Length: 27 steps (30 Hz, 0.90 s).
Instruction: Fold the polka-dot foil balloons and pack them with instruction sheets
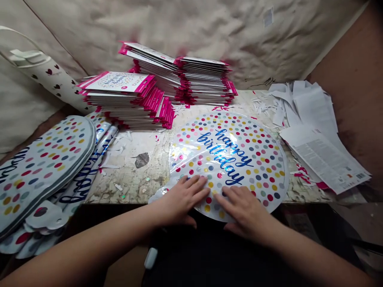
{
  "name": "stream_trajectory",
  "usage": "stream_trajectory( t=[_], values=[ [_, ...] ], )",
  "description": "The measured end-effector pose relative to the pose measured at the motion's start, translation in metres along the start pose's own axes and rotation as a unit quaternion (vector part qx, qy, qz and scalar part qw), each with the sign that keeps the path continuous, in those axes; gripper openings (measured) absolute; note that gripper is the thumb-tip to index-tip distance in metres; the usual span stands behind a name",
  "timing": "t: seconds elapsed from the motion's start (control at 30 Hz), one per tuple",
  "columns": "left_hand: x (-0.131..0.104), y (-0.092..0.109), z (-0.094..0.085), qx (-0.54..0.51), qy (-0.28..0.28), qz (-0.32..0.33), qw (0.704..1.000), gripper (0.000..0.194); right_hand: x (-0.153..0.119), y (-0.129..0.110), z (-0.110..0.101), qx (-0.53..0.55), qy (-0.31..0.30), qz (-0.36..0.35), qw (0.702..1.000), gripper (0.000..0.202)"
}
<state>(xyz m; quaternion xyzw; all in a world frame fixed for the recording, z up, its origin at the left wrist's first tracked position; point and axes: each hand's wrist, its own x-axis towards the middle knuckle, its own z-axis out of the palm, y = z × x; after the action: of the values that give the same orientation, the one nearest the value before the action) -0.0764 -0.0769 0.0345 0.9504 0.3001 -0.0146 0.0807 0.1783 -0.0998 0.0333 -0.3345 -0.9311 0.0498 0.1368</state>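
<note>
A flat, round foil balloon with coloured dots and blue "happy birthday" lettering lies on the worktable, its near edge reaching past the table's front edge. My left hand rests on the balloon's lower left part, fingers stretched out and lying flat. Just to the right, my right hand lies on the near edge of the balloon with its fingers spread. Neither hand grips anything. The balloon's tail sticks out at the left, partly behind my left forearm.
Stacks of pink-edged packets stand at the back, with another stack beside them. More flat dotted balloons are piled at the left, near a heart-patterned white bag. Paper sheets and scraps lie at the right.
</note>
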Motion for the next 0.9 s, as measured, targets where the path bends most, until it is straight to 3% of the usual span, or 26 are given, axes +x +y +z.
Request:
stream_trajectory(
  t=[0.1,0.2,0.27,0.33,0.37,0.43,0.5,0.63,0.67,0.73,0.83,0.9],
  values=[
    [-0.005,0.006,0.01,0.048,-0.011,-0.015,0.999,0.054,-0.004,-0.008,0.015,-0.066,0.044,-0.033,0.996,0.039],
    [-0.01,0.011,0.012,-0.001,0.044,-0.006,0.999,0.039,-0.01,0.016,0.01,0.012,0.085,0.033,0.996,0.031],
    [-0.008,0.011,0.002,-0.079,0.07,-0.028,0.994,0.032,-0.011,0.035,-0.003,0.064,0.07,0.093,0.991,0.029],
    [0.0,0.008,-0.013,-0.159,0.043,-0.092,0.982,0.024,-0.008,0.045,-0.018,0.092,0.019,0.121,0.988,0.022],
    [0.006,0.005,-0.021,-0.193,0.017,-0.127,0.973,0.02,-0.004,0.044,-0.025,0.105,-0.012,0.124,0.987,0.02],
    [0.021,-0.003,-0.034,-0.238,-0.021,-0.184,0.953,0.014,0.008,0.035,-0.035,0.133,-0.057,0.12,0.982,0.033],
    [0.037,-0.009,-0.04,-0.24,-0.018,-0.213,0.947,0.01,0.025,0.02,-0.04,0.143,-0.064,0.117,0.981,0.049],
    [0.053,-0.009,-0.041,-0.169,0.019,-0.182,0.968,0.009,0.058,0.006,-0.033,0.161,-0.053,0.133,0.977,0.03],
    [0.051,-0.006,-0.041,-0.138,0.04,-0.167,0.976,0.005,0.064,0.008,-0.029,0.19,-0.053,0.142,0.97,0.023],
    [0.041,0.001,-0.04,-0.047,0.135,-0.14,0.98,0.008,0.071,0.016,-0.023,0.272,-0.048,0.171,0.946,0.018],
    [0.022,0.012,-0.037,0.093,0.3,-0.072,0.947,0.025,0.075,0.026,-0.015,0.388,-0.041,0.223,0.893,0.023],
    [0.016,0.018,-0.031,0.151,0.299,-0.045,0.941,0.022,0.077,0.029,-0.011,0.416,-0.042,0.231,0.879,0.029]
  ],
)
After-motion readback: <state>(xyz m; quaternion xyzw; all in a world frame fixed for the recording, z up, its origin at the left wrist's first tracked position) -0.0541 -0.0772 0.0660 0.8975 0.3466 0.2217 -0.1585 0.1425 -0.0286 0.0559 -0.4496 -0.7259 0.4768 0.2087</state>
